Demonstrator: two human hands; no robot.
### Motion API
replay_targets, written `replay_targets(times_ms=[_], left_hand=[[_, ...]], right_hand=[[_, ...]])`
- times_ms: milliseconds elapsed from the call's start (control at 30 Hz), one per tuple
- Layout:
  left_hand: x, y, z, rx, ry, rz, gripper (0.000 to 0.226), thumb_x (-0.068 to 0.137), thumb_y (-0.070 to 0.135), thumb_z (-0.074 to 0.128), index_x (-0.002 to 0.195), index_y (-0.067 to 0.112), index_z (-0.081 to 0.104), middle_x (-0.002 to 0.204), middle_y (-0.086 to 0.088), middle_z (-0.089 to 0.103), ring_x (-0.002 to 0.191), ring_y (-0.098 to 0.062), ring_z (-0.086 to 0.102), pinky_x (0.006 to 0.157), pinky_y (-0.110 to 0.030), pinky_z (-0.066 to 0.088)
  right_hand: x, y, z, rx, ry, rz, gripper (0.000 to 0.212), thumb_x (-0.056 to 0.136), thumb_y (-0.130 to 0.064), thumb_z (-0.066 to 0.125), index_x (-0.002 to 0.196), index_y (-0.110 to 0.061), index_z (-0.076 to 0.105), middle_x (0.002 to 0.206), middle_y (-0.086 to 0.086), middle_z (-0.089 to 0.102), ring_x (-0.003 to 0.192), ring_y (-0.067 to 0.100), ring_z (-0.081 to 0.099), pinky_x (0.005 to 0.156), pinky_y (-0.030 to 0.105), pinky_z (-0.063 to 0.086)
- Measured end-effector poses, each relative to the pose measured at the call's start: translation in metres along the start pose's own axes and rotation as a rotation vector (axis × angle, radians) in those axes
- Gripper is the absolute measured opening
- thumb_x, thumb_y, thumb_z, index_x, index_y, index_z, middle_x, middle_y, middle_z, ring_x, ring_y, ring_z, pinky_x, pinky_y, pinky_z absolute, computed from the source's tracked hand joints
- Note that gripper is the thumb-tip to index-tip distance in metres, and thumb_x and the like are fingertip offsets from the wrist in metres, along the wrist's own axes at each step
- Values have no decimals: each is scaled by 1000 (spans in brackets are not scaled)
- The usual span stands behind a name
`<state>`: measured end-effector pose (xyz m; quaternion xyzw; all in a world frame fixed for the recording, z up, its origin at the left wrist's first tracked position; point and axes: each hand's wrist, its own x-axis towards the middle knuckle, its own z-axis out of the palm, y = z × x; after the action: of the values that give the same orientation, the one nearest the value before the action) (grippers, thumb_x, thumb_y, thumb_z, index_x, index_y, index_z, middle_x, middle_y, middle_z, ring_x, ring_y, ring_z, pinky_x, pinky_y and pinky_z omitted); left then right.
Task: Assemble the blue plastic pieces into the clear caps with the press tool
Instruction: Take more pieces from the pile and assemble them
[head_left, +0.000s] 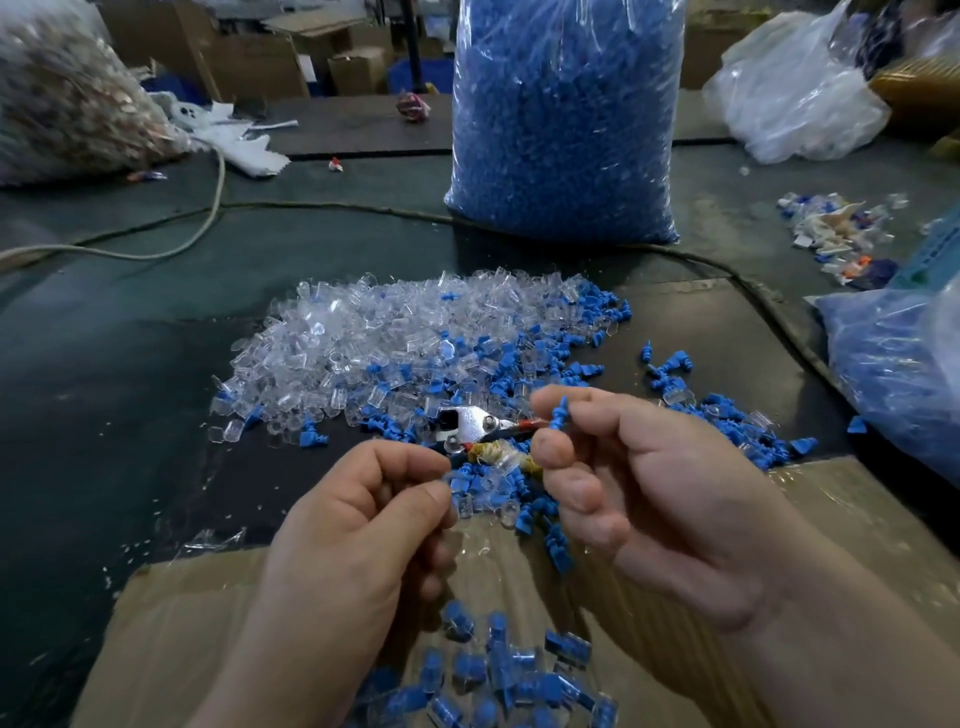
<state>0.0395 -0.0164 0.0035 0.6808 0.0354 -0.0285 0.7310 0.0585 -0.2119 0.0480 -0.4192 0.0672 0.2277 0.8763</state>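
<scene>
My right hand holds the metal press tool, its red and yellow handles running under the fingers, and pinches a small blue plastic piece between thumb and forefinger. My left hand pinches a clear cap just below the tool's jaws. Behind the hands lies a heap of clear caps on the dark table, with loose blue pieces mixed in on its right side. Several assembled blue-in-clear caps lie in the cardboard box under my wrists.
A tall clear bag of blue pieces stands behind the heap. Another bag of blue parts sits at right, a bag of mixed parts at far left. A cord crosses the table. Scattered odd parts lie at right.
</scene>
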Motion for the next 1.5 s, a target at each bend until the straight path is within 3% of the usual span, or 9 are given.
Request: replay_targets(times_ms=[267,500,600,700,833,1100,1200,1300,1500], left_hand=[[-1,3,0,0,20,15,26,89,5,66,81,28,74,66,-9,68,51,-18,62,44,-24,47],[-1,9,3,-15,15,48,24,84,2,69,76,24,75,61,-8,66,50,-18,63,42,-23,47],[-3,11,7,-30,-23,83,6,70,19,74,75,22,75,61,-12,66,51,-19,63,44,-24,48],[-3,9,6,27,-41,134,13,64,27,75,76,24,76,61,-13,67,52,-19,63,46,-23,49],[-2,6,4,57,-73,124,22,80,2,71,76,23,77,60,-14,67,52,-18,64,48,-24,50],[1,6,2,62,-70,155,21,62,19,79,80,29,76,63,-6,68,51,-18,59,48,-25,49],[3,5,-2,9,-15,132,34,53,22,94,81,26,75,60,-7,65,47,-22,59,45,-29,50],[5,4,-5,-39,0,108,29,53,26,77,82,26,74,56,-6,63,46,-23,60,44,-27,50],[7,-1,-9,-57,-17,57,26,74,-3,72,77,23,72,55,-10,62,46,-21,59,44,-26,49]], right_hand=[[-6,4,12,-158,-10,-58,12,95,-9,44,102,-7,54,69,13,59,46,19,53,35,25,46],[-10,18,11,-1268,9,-715,10,90,-28,63,95,-33,70,94,-13,65,93,10,64,77,25,52],[-6,24,12,-1388,-20,-833,11,90,-30,65,96,-25,72,93,-16,62,92,5,61,77,19,48],[-5,25,13,-1447,-3,-838,16,91,-38,59,95,-27,69,92,-18,62,91,3,60,76,19,48],[-6,24,14,-1552,-28,-858,20,93,-34,54,99,-24,70,94,-14,62,87,2,58,73,22,49],[-10,22,17,-1763,-60,-860,27,91,-28,47,114,-26,61,111,-7,58,103,15,55,76,37,55],[-5,11,5,-1947,93,-696,56,90,-41,44,144,-45,28,148,-15,35,141,11,26,114,36,29],[3,-1,-17,-2084,219,-313,82,91,-52,44,145,-47,-18,158,-19,-14,143,4,-22,115,32,-12],[16,-2,-30,-2114,152,-238,75,84,-69,40,148,-47,7,157,-21,7,143,6,5,117,32,-4]])
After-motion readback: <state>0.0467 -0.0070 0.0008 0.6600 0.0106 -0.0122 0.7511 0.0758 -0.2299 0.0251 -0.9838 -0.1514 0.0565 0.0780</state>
